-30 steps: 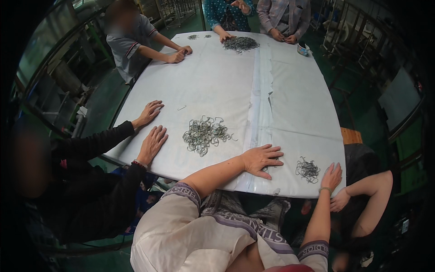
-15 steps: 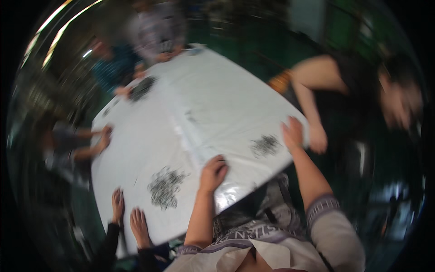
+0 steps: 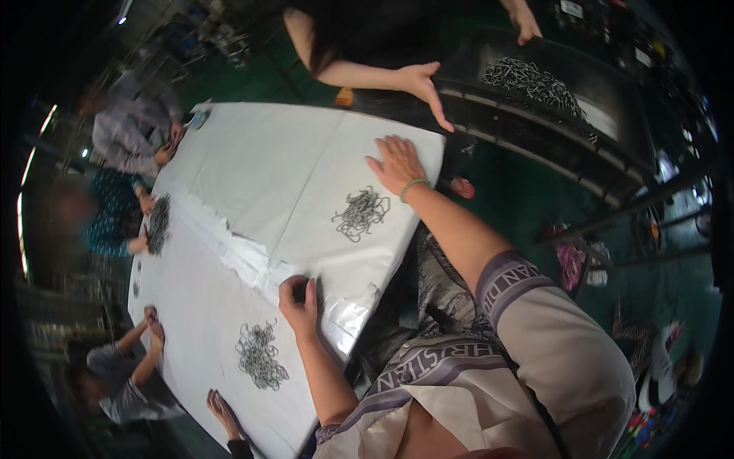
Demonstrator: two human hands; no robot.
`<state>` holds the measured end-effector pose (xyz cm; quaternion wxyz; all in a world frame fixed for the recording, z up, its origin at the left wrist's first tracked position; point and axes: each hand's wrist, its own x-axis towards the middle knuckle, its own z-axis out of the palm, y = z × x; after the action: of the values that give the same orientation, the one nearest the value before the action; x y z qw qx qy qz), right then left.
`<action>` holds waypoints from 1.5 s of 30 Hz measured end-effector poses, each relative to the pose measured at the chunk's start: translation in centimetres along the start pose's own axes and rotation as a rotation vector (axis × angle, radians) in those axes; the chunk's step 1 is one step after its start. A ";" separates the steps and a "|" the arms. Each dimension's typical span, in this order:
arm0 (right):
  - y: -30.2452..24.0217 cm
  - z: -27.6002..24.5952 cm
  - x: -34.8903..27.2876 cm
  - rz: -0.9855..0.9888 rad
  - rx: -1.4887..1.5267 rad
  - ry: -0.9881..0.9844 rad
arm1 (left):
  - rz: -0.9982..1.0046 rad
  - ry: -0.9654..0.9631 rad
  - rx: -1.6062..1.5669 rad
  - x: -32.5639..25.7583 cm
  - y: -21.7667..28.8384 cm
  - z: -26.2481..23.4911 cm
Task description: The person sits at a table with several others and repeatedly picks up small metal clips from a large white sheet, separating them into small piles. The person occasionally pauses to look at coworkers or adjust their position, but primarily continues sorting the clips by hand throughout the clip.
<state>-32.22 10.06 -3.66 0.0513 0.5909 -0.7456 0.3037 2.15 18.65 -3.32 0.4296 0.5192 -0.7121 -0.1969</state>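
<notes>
My right hand lies palm down with fingers spread on the white-covered table, near its far right corner. Just below it is a loose pile of small bent metal hooks, apart from the fingers. My left hand is held over the table's near edge beside a shiny taped strip. Its fingers curl toward the thumb around a dark spot, and what they hold, if anything, is hidden. Left of it lies another pile of bent metal hooks.
A person in black reaches an open hand past the far corner. Beyond stands a dark bin with many metal pieces. Other people work along the left side, one at a dark pile. A metal rack stands right.
My view has swung toward the right, bringing the dark bin into sight. The person in black now stands upright with an arm stretched out. My right hand still rests by the pile.
</notes>
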 end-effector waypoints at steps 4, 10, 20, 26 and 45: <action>0.7 2.3 0.6 -0.044 0.022 -0.034 | 0.163 -0.077 0.096 0.7 1.0 -0.5; 5.7 5.7 -0.5 -0.201 0.013 0.125 | 0.149 -0.115 0.151 0.9 1.3 -0.2; 2.0 1.9 1.0 -0.191 0.132 -0.119 | -0.010 0.007 0.434 0.1 0.2 -0.2; 1.6 1.4 1.3 -0.156 0.100 -0.138 | 0.016 -0.075 0.432 0.0 0.0 -0.3; 2.0 2.2 1.5 -0.134 0.163 -0.120 | -0.132 -0.015 0.141 -1.1 0.7 -1.6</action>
<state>-33.86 7.84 -5.57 -0.0214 0.6589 -0.6790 0.3232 3.20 20.22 -2.37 0.3726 0.5924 -0.6918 -0.1781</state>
